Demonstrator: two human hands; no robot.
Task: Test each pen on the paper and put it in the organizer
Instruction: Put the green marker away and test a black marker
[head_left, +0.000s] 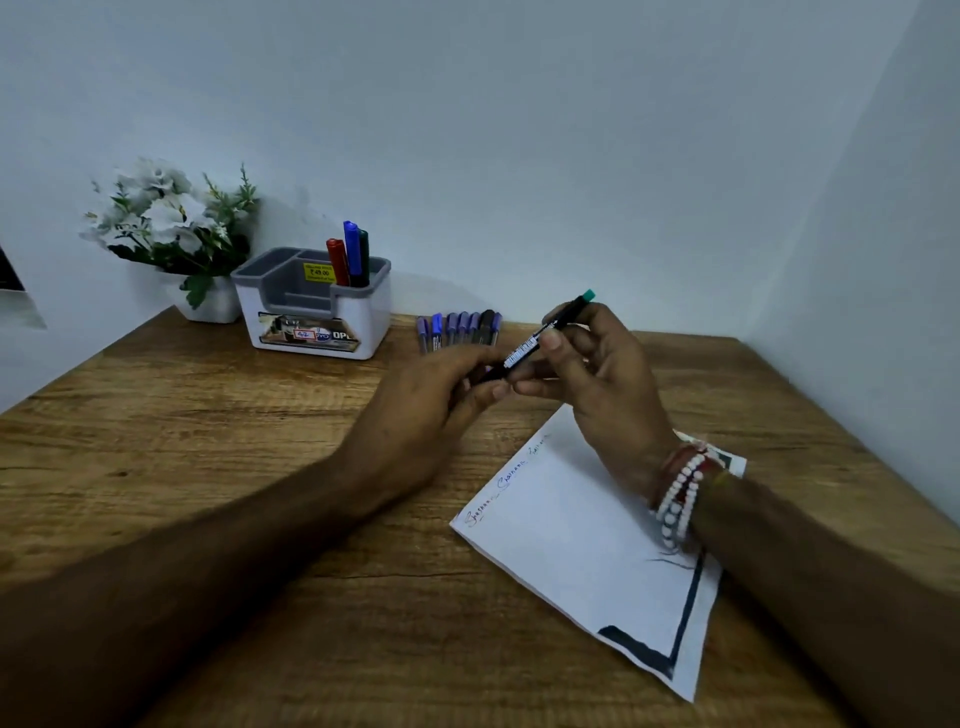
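Pen (540, 340), slim, black, green-tipped, is being gripped by both hands: right hand (602, 384) fingers pinching its barrel, left hand (431, 410) closing around its lower end.

A home or small-office writing corner. A wood-grain worktop (208, 441) is set into the angle of two plain pale walls (519, 130). Desk stationery marks its use: a white-and-grey organizer (317, 312) bearing a yellow price sticker and holding red, blue and green markers (350, 257); a row of pens (460, 328) laid side by side near the back wall; a sheet of paper (571, 545) with handwriting along one edge. A white pot of artificial white flowers (166, 218) serves as decoration.
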